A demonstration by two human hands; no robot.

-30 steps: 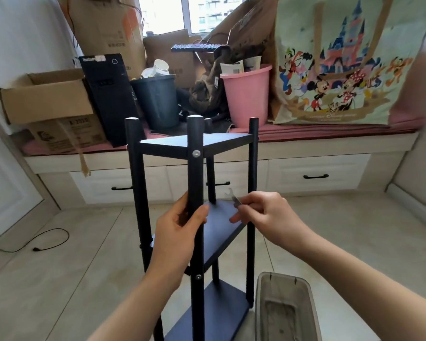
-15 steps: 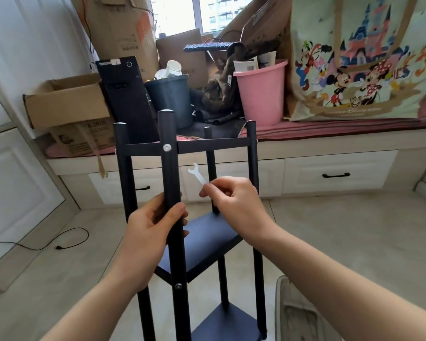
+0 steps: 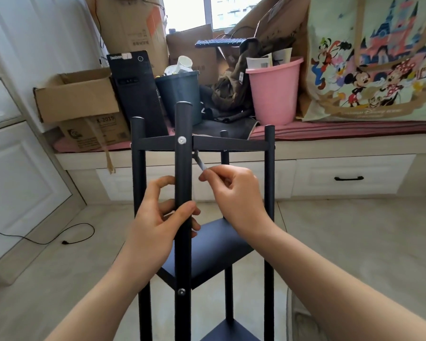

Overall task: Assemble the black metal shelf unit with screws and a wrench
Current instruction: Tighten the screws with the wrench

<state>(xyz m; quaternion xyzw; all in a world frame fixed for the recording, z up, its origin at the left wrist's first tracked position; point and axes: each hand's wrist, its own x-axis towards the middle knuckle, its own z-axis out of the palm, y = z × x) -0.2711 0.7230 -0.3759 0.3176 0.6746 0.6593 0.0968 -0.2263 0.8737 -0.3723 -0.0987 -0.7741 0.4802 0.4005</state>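
Black shelf unit (image 3: 202,143) stands upright on pale tile at centre: round matte tubes, flat panels. Left hand (image 3: 155,225) wraps the near post (image 3: 182,183). Right hand (image 3: 236,193) pinches a thin flat silvery wrench (image 3: 199,161), its head at 11 o'clock under the top panel, just beside the round bright screw (image 3: 181,140).

The person's bare left hand (image 3: 155,225) and bare right hand (image 3: 236,193) were the only parts of the body in the head view, each joined to a bare forearm. The left forearm (image 3: 103,299) and the right forearm (image 3: 330,279) were uncovered from the wrist to the bottom edge of the picture, smooth and slender at the wrist. They looked much broader near the lower corners, where the wide-angle lens stretched them. The fingers of both hands were slim, with plain skin at the knuckles. The back of the right hand faced the camera. The fingernails were too small and blurred to tell apart clearly.
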